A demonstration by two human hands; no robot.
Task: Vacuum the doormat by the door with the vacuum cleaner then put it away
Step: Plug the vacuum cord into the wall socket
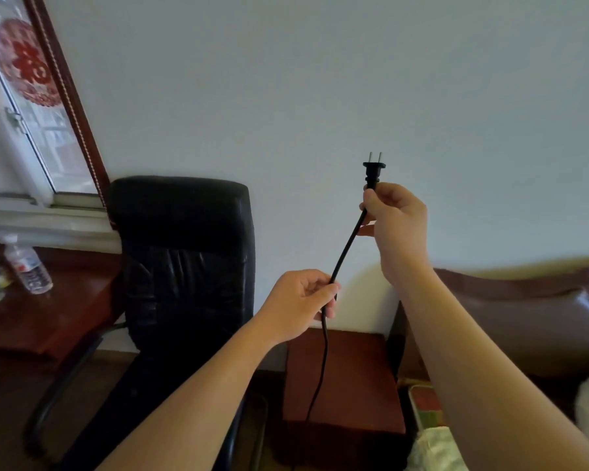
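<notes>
Here, window (31, 130): far left, red paper-cut (28, 66) on the pane.
Water bottle (28, 266): clear plastic, standing on the reddish desk (65, 311).
Office chair (184, 249): black, beside the desk.
Left hand (296, 300): fingers curled, pinching the cord's lower stretch.
Power cord (346, 246): black, straight between both hands, hanging slack below the left.
Plug (373, 173): two-pin, prongs up, just above the right hand.
Right hand (397, 219): fingers curled round the cord beneath the plug.
Cabinet (344, 375): reddish-brown, between chair and headboard.
Headboard (507, 317): brown, far right.
</notes>
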